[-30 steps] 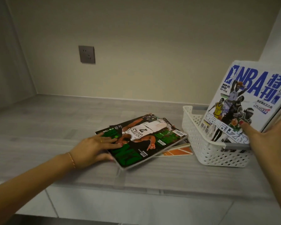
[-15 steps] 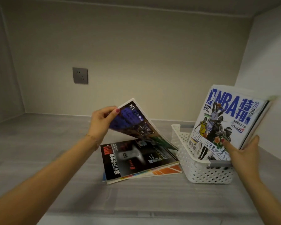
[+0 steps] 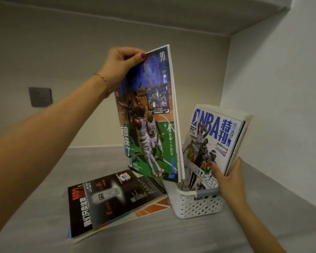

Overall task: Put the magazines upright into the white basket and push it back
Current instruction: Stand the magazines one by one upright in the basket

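My left hand [image 3: 121, 67] pinches the top corner of a blue-and-green basketball magazine [image 3: 150, 121], which hangs upright in the air just left of the white basket [image 3: 195, 203]. Its lower edge is level with the basket's left rim. In the basket stand several magazines, the front one a white NBA issue [image 3: 212, 143], leaning to the right. My right hand [image 3: 226, 178] grips their lower right edge and steadies them. A black-covered magazine [image 3: 113, 199] lies flat on the grey shelf, on top of an orange-and-white one [image 3: 153, 207].
The shelf [image 3: 171, 234] is a niche with a back wall, a right side wall [image 3: 281, 106] close behind the basket and a board overhead. A grey wall socket [image 3: 40, 96] sits on the back wall at the left.
My left hand has lifted the top magazine off the flat pile, raised it upright and carried it right to the basket. My right hand keeps holding the standing magazines.
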